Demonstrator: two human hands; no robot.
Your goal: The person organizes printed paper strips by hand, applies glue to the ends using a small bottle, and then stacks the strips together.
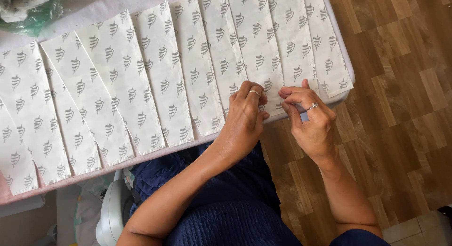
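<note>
Several long white paper sheets printed with small grey cone-shaped marks lie side by side, overlapping, across a pale table. My left hand and my right hand meet at the near edge of one sheet toward the right end of the row. The fingertips of both hands pinch that sheet's bottom edge where it reaches the table's front edge. Each hand wears a ring. My forearms come up from the bottom of the view over my dark blue clothing.
A green and clear plastic bag lies at the table's far left corner. Wood-pattern flooring runs along the right side. A white chair part shows below the table's front edge.
</note>
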